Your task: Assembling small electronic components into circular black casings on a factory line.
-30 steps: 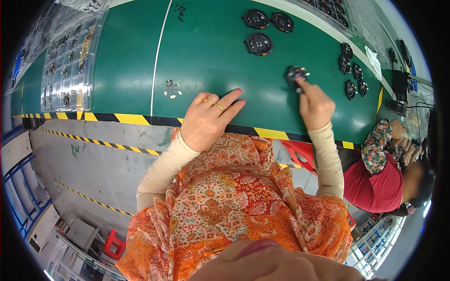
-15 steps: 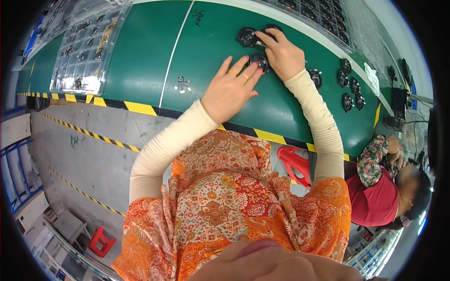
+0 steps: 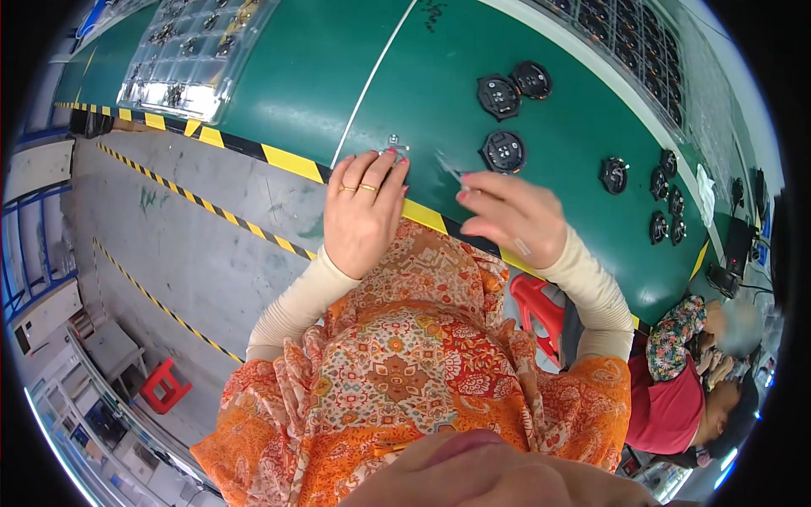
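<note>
The left hand (image 3: 365,215) lies flat at the near edge of the green tabletop (image 3: 279,76), grip released, fingertips touching a small clear plastic part with metal bits (image 3: 394,149). The right hand (image 3: 511,215) hovers just beside it, fingers loosely curled, and pinches a thin clear strip (image 3: 449,169) (blurred). Just beyond sits a round black ribbed disc (image 3: 503,151); farther off, two more black discs (image 3: 514,88) lie side by side.

Left hand (image 3: 365,211) flat, right hand (image 3: 509,215) curled.
</note>
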A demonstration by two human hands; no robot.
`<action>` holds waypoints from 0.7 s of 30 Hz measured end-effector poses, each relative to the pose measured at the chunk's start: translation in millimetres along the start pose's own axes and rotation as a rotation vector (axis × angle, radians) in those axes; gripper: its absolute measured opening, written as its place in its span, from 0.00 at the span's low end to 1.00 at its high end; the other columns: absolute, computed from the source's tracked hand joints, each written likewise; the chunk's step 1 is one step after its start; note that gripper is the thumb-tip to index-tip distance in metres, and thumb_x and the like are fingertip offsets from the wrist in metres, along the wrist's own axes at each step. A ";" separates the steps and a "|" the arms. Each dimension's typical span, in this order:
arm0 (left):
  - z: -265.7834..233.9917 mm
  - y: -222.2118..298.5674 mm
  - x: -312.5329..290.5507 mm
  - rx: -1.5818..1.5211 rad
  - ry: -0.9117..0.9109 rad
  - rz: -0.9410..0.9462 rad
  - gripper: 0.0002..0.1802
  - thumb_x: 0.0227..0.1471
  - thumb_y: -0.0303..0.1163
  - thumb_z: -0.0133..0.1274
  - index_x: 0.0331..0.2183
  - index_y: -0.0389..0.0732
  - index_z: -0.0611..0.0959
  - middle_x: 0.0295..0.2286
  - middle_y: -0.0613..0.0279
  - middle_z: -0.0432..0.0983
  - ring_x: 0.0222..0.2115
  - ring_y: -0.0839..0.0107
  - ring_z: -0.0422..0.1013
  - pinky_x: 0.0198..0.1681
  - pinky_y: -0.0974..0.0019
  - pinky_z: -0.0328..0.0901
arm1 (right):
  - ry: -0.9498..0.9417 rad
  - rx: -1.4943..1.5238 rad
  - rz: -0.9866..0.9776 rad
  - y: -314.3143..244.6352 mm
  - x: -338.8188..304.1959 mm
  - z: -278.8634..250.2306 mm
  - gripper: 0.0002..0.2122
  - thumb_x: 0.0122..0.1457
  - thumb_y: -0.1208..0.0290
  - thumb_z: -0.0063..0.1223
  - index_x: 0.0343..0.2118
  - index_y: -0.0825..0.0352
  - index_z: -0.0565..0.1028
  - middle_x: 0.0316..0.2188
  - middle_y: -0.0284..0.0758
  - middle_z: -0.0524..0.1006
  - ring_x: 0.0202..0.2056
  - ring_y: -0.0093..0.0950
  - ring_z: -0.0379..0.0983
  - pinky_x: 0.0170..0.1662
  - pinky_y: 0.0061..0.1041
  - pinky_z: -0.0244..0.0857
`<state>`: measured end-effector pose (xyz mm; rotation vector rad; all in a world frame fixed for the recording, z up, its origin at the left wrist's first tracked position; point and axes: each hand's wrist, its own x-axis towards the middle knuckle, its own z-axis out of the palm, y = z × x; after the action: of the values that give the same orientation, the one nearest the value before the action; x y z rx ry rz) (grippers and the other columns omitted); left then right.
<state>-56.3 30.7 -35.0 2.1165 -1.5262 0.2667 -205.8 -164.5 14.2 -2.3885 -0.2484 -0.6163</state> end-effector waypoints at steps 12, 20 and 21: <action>-1.7 -2.2 0.5 -0.083 0.027 -0.023 0.20 0.47 0.22 0.58 0.45 0.37 0.82 0.47 0.58 0.74 0.48 0.57 0.69 0.53 0.51 0.63 | -0.264 -0.246 -0.308 26.8 7.4 26.2 0.19 0.50 0.77 0.53 0.47 0.77 0.75 0.51 0.47 0.73 0.48 0.43 0.76 0.44 0.30 0.75; 0.7 2.9 47.8 -0.422 0.010 0.295 0.21 0.47 0.21 0.51 0.46 0.34 0.81 0.50 0.56 0.74 0.55 0.54 0.68 0.57 0.54 0.66 | 0.399 0.121 0.292 29.4 -8.2 -10.0 0.09 0.59 0.88 0.50 0.42 0.76 0.78 0.45 0.53 0.78 0.41 0.40 0.80 0.46 0.32 0.75; 8.0 5.9 59.2 -0.431 0.015 0.301 0.21 0.47 0.21 0.51 0.46 0.34 0.81 0.50 0.56 0.74 0.55 0.54 0.68 0.57 0.54 0.66 | 0.520 0.233 0.354 31.9 -14.4 -11.5 0.10 0.60 0.88 0.49 0.42 0.77 0.77 0.45 0.53 0.78 0.40 0.41 0.80 0.46 0.33 0.75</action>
<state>-42.2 -23.7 -14.0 1.5511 -1.7125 0.0475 -212.2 -196.7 -2.5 -1.9047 0.3052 -0.9458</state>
